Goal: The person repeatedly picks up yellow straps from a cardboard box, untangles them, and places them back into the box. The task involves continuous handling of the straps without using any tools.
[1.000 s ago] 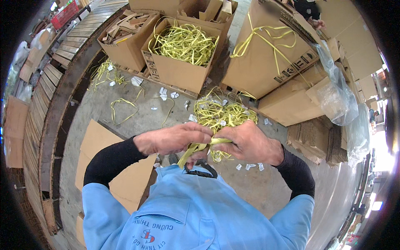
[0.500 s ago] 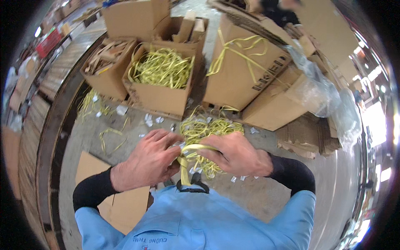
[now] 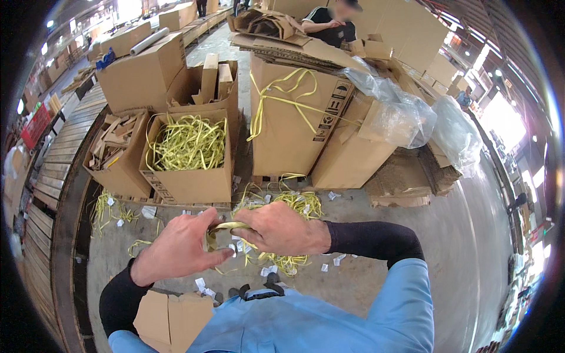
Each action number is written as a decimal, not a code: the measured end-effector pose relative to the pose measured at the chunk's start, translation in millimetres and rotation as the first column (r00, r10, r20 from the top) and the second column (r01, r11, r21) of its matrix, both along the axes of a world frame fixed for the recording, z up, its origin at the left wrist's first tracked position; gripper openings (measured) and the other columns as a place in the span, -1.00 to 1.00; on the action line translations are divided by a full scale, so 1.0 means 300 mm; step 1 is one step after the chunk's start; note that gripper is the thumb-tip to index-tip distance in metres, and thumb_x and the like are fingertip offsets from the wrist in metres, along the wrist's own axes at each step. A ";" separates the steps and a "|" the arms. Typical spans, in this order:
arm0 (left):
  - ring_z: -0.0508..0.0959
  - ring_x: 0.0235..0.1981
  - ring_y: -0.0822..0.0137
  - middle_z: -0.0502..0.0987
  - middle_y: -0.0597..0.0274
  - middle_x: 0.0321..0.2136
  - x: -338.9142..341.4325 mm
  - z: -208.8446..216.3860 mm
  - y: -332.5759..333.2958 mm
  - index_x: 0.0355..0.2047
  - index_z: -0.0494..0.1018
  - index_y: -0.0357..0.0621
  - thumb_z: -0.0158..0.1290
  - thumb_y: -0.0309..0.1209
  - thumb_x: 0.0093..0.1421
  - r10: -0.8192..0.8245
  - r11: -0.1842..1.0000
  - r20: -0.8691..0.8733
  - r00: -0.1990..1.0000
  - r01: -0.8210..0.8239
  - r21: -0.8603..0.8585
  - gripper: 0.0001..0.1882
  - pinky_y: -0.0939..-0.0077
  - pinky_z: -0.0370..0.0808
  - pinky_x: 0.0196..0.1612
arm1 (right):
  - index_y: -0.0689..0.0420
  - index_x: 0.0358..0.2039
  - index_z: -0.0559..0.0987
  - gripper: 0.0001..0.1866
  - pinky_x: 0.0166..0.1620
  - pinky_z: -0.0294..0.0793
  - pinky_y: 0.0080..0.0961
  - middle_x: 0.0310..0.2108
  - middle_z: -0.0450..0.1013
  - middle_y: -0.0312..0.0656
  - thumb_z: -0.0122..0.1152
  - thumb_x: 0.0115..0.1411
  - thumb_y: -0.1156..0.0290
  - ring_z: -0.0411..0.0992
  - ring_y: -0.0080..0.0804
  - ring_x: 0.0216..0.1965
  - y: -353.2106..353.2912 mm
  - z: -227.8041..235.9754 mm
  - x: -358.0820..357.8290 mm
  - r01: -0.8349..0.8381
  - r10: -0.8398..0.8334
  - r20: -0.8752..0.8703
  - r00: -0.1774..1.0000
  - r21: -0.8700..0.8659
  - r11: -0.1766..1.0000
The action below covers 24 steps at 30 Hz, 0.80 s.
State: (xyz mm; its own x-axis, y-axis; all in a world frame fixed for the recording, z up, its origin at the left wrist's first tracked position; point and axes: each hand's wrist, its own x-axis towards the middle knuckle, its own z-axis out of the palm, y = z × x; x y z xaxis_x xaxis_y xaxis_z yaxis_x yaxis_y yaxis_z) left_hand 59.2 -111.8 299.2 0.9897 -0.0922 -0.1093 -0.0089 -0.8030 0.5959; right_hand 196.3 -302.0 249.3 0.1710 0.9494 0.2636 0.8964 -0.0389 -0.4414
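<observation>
My right hand (image 3: 282,228) pinches a yellow strap (image 3: 231,225) between thumb and fingers in front of my chest. The strap bends from that hand toward my left hand (image 3: 179,247) and turns down beside its index finger. My left thumb and index finger stand wide apart around the bend; the other fingers are partly hidden. Beyond and below my hands, a tangled heap of yellow straps (image 3: 288,262) lies on the concrete floor among white paper scraps (image 3: 269,270).
Ahead stand a carton full of yellow straps (image 3: 188,187), a carton of cardboard scraps (image 3: 138,179) and a tall carton (image 3: 288,123) with straps draped over it. Clear plastic film (image 3: 406,120) hangs at right. Another person (image 3: 329,26) is beyond. Flat cardboard (image 3: 170,320) lies lower left.
My view has tilted up, bringing more of the far hall in. Both hands sit further left, and my left thumb and index finger have spread apart. My right hand keeps the strap.
</observation>
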 end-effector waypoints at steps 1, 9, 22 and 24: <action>0.58 -0.35 -0.14 0.54 -0.10 -0.44 0.014 -0.009 0.006 -0.24 0.35 -0.28 0.27 -0.29 0.04 -0.040 0.999 0.037 0.999 0.039 0.023 -0.58 0.08 0.48 -0.31 | 0.26 -0.21 0.47 -0.69 -0.43 0.46 -0.07 -0.59 0.46 0.07 0.17 0.26 0.24 0.50 0.11 -0.48 0.003 -0.002 0.005 0.015 -0.015 -0.018 1.000 0.000 1.000; 0.52 -0.49 -0.10 0.44 0.00 -0.56 -0.008 -0.049 0.011 -0.30 0.30 -0.25 0.12 -0.44 0.12 -0.243 0.943 0.183 0.953 0.189 0.273 -0.76 0.06 0.45 -0.41 | 0.26 -0.23 0.53 -0.70 -0.45 0.40 -0.17 -0.58 0.41 0.08 0.15 0.31 0.23 0.42 0.05 -0.53 -0.003 0.037 0.045 -0.134 0.129 -0.309 0.942 0.006 0.991; 0.52 -0.46 0.16 0.41 0.16 -0.47 -0.283 0.185 -0.076 -0.38 0.32 -0.13 0.05 -0.41 0.02 -0.594 0.790 0.170 0.786 0.529 0.311 -0.83 0.25 0.49 -0.30 | 0.28 -0.38 0.43 -0.71 -0.44 0.36 -0.14 -0.60 0.35 0.10 0.05 0.36 0.28 0.36 0.14 -0.53 -0.169 0.237 -0.119 -0.533 0.417 -0.652 0.633 0.022 0.846; 0.50 -0.51 0.21 0.40 0.19 -0.51 -0.304 0.207 -0.086 -0.46 0.31 -0.09 0.07 -0.44 0.00 -0.564 0.798 0.238 0.790 0.448 0.403 -0.86 0.28 0.48 -0.32 | 0.28 -0.37 0.44 -0.71 -0.43 0.38 -0.15 -0.60 0.38 0.07 0.04 0.36 0.28 0.37 0.13 -0.55 -0.163 0.246 -0.122 -0.545 0.438 -0.655 0.616 0.047 0.837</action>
